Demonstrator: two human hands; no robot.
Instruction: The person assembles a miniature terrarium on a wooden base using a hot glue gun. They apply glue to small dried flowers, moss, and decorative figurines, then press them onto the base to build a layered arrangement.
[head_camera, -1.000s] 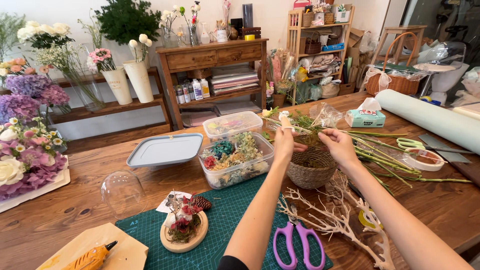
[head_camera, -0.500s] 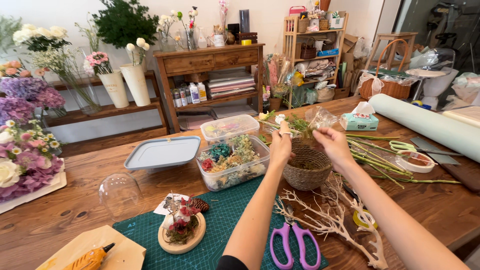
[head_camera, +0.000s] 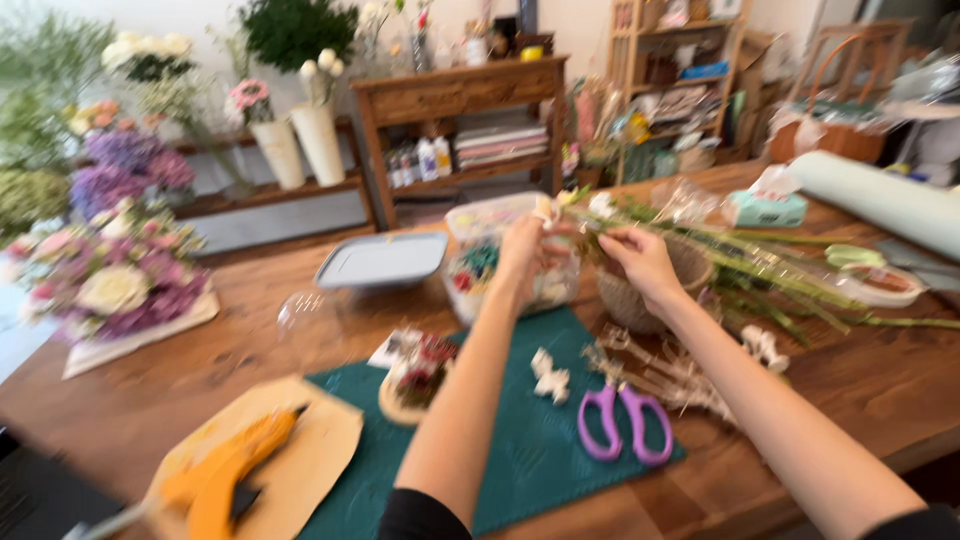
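Wooden worktable (head_camera: 250, 350) in a flower workshop, shelves and vases behind, with a woven basket (head_camera: 640, 290) as the landmark. Directly above the basket's near-left rim, the left hand (head_camera: 522, 250) and right hand (head_camera: 640, 262) both pinch a bundle of green stems (head_camera: 720, 262), its long axis running left to right, flower heads pointing left; purple scissors (head_camera: 625, 425) lie nearer the viewer on the green mat (head_camera: 520, 440). Judged step: arranging the stems over the basket, which calls for a steady two-handed hold; motion blur hides finger detail.
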